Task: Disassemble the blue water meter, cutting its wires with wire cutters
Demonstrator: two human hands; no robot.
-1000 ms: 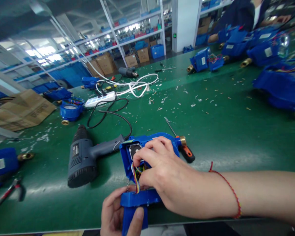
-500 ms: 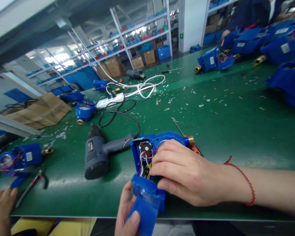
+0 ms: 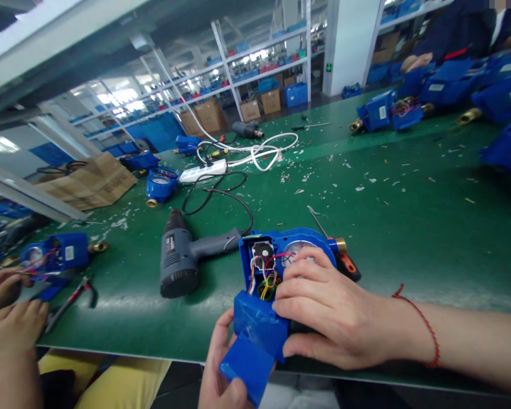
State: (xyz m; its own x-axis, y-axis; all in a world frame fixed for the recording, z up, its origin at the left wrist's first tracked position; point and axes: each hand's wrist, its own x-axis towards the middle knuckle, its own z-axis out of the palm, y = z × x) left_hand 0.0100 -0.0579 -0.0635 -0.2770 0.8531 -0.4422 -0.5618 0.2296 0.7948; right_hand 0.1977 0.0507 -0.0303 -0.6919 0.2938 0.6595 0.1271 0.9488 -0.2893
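Observation:
A blue water meter (image 3: pixel 281 250) lies open at the near edge of the green table (image 3: pixel 409 227), showing a black part and coloured wires (image 3: pixel 266 272) inside. My right hand (image 3: pixel 327 309) rests on the meter body, fingers curled around its near side. My left hand (image 3: pixel 221 375) grips the blue hinged cover (image 3: pixel 253 341) from below, at the table edge. A red string circles my right wrist.
A grey heat gun (image 3: pixel 183 261) lies left of the meter, an orange-handled screwdriver (image 3: pixel 344 261) behind it. A white power strip (image 3: pixel 204 170), cables, cardboard and more blue meters (image 3: pixel 378 111) lie about. A co-worker's hands (image 3: pixel 4 307) work at the left near pliers (image 3: pixel 74 295).
The view has swung left and up. My right hand drew back off the wiring onto the meter body, leaving the wires exposed. My left hand has swung the cover downward. A co-worker's hands came into view.

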